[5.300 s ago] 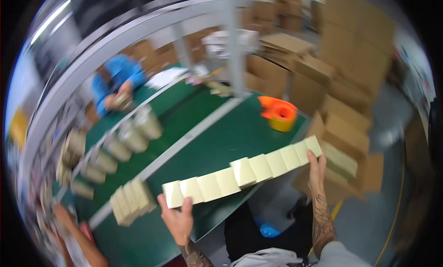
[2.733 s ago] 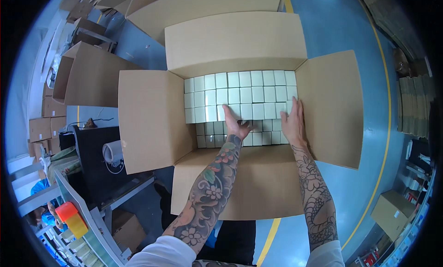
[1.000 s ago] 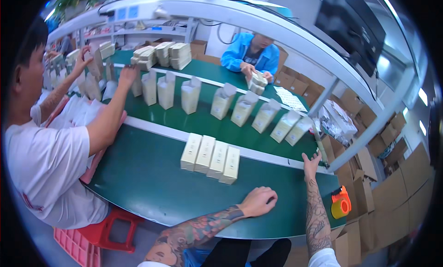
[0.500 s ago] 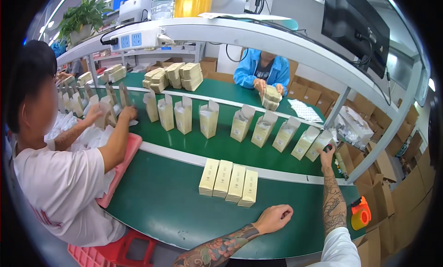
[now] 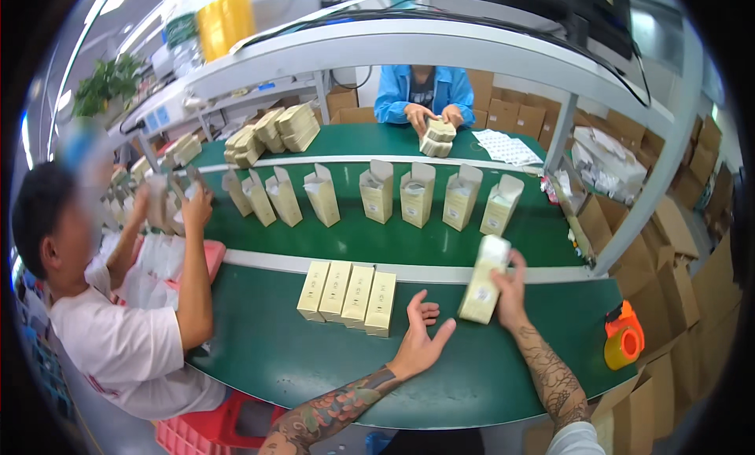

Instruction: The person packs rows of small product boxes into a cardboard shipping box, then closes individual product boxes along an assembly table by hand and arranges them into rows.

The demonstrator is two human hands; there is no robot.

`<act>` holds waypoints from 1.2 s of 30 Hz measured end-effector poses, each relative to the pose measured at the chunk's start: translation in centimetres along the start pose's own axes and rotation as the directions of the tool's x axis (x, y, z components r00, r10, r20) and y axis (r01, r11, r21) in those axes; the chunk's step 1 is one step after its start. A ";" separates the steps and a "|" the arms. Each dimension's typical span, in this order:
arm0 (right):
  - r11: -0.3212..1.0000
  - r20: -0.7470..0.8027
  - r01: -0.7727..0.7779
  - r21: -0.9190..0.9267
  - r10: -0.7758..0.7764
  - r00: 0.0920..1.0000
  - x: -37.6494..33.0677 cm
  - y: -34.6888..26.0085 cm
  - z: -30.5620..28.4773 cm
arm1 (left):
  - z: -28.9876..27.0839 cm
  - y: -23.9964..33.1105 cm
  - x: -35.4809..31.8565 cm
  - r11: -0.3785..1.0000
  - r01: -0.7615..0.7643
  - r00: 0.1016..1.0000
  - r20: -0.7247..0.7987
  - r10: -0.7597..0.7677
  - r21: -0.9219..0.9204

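My right hand (image 5: 510, 288) grips a pale yellow carton (image 5: 484, 282), held tilted just above the green table (image 5: 503, 368). My left hand (image 5: 421, 335) hovers open, palm up, beside it and holds nothing. Left of that hand, several closed yellow cartons (image 5: 348, 296) lie side by side in a flat row on the table. Beyond a white dividing strip (image 5: 440, 272), a line of upright open-topped cartons (image 5: 417, 194) stands on the green belt.
A person in a white shirt (image 5: 118, 345) sits at my left handling small items. Another person in a blue jacket (image 5: 423, 93) across the belt holds a stack of flat cartons. An orange tape dispenser (image 5: 624, 343) sits at the right edge. Cardboard boxes (image 5: 676, 243) pile up at right.
My right hand has taken a carton from the belt's right end and brought it down toward my side. My left hand has lifted off the table and opened.
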State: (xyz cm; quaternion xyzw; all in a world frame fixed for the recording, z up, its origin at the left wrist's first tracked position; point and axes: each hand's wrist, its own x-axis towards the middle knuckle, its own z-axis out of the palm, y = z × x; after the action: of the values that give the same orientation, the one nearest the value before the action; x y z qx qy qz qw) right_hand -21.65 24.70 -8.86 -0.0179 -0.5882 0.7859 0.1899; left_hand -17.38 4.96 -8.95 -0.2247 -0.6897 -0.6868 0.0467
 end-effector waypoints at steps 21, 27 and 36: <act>0.957 0.191 -0.266 0.118 0.241 0.952 -1.8 0.2 3.6 | 2.3 0.0 4.2 0.943 0.292 0.956 0.040 -0.289 -0.157; 0.922 0.159 -0.353 0.159 0.329 0.931 -1.7 -0.7 3.9 | 2.6 -0.4 3.8 0.970 0.236 0.970 0.076 -0.230 -0.067; 0.981 0.225 -0.191 -0.020 0.191 0.956 -2.5 -0.1 4.4 | 0.6 -1.0 4.2 0.953 0.288 0.955 0.106 -0.278 -0.096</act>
State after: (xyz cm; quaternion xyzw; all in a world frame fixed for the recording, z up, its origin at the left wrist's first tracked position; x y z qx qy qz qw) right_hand -20.37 19.88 -7.89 0.0149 -0.6006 0.7981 0.0450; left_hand -21.37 6.67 -8.33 -0.1567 -0.6773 -0.7123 -0.0963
